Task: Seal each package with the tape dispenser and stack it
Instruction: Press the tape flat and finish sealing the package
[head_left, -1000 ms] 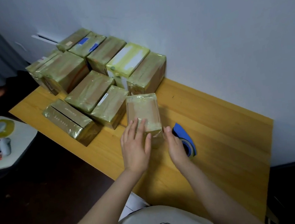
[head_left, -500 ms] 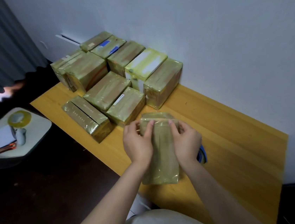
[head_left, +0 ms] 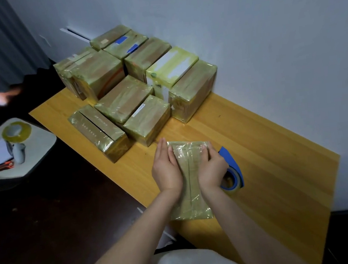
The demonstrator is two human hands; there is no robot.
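Flanking the package (head_left: 191,186), left hand (head_left: 166,171) presses flat-fingered, grip wide; right hand (head_left: 212,169) curls its grip over the far corner.

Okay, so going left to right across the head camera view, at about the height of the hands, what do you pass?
yellow tape roll on the side table → left hand → package → right hand → blue tape dispenser
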